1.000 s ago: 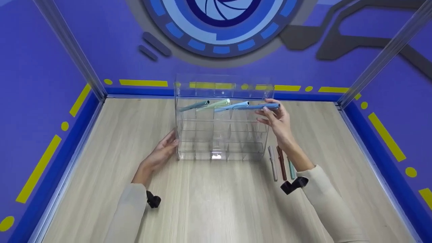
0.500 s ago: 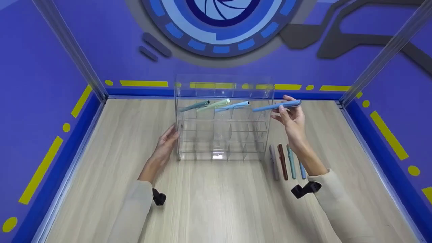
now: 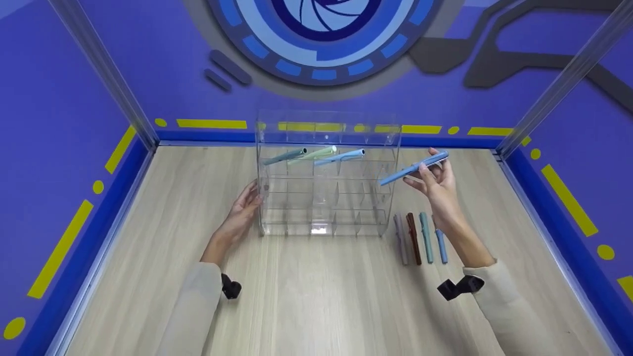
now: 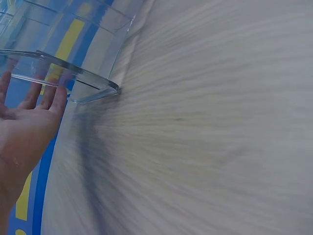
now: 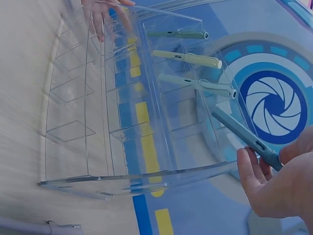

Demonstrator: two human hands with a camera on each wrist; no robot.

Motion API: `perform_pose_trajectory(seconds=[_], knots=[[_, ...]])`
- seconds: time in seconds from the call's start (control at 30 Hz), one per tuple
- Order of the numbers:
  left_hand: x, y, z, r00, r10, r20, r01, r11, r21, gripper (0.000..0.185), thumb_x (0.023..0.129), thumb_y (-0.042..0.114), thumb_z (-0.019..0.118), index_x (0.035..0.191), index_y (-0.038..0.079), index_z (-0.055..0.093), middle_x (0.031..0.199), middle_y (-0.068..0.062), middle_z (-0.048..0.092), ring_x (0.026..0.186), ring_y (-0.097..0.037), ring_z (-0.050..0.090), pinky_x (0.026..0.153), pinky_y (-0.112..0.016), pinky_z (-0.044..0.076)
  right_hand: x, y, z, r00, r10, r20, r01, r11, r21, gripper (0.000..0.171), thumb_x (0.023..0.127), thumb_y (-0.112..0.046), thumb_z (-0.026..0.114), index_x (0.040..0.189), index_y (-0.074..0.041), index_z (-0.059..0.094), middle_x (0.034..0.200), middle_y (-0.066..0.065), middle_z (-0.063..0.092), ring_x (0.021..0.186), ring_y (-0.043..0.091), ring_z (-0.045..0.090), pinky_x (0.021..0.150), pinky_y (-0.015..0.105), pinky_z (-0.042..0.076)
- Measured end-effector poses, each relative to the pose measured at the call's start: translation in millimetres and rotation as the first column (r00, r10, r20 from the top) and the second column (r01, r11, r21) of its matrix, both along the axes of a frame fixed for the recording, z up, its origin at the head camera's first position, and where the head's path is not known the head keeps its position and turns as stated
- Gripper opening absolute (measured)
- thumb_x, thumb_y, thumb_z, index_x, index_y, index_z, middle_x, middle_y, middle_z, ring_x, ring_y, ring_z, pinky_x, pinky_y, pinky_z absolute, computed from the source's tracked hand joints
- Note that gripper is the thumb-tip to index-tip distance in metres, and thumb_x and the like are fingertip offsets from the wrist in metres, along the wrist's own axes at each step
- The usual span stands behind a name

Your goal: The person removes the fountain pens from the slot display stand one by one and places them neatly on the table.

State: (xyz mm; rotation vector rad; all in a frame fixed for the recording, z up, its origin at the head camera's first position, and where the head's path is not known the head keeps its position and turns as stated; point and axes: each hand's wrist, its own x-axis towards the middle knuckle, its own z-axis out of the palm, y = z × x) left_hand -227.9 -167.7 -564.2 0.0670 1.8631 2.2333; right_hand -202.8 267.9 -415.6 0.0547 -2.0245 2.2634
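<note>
Now right-hand fingers point(image 3: 424, 168) pinch the blue pen point(image 3: 413, 168) mid-barrel.

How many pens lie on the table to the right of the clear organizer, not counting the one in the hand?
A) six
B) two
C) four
C: the head view shows four pens side by side on the table right of the clear organizer: a grey pen, a brown pen, a teal pen and a blue pen.
</note>
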Motion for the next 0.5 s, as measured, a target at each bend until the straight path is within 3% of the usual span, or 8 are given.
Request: perform_pose_trajectory(seconds=[0.33,0.5], knots=[[-0.5,0.4,0.3,0.999,-0.035,-0.012,0.034,0.999,-0.037,0.068,0.110,0.026,0.049,0.166,0.021,0.011,0.167,-0.014,0.029,0.158,-0.030,0.024,0.133,-0.044,0.010,0.4,13.9,-13.0,0.999,0.031,0.027,-0.032,0.999,0.043,0.057,0.111,-0.022,0.041,0.161,-0.009,0.018,0.111,0.001,0.051,0.103,0.009,0.066,0.094,0.031,0.062],[0.2,-1.3,-1.9,0.998,-0.059,-0.014,0.058,0.996,-0.062,0.070,0.110,0.029,0.047,0.166,0.021,0.005,0.170,-0.012,0.022,0.159,-0.029,0.019,0.133,-0.045,0.008,0.8,21.0,-20.6,0.999,0.022,0.047,-0.025,0.997,0.071,0.058,0.110,-0.023,0.042,0.162,-0.009,0.019,0.112,0.001,0.049,0.101,0.008,0.067,0.092,0.030,0.062]])
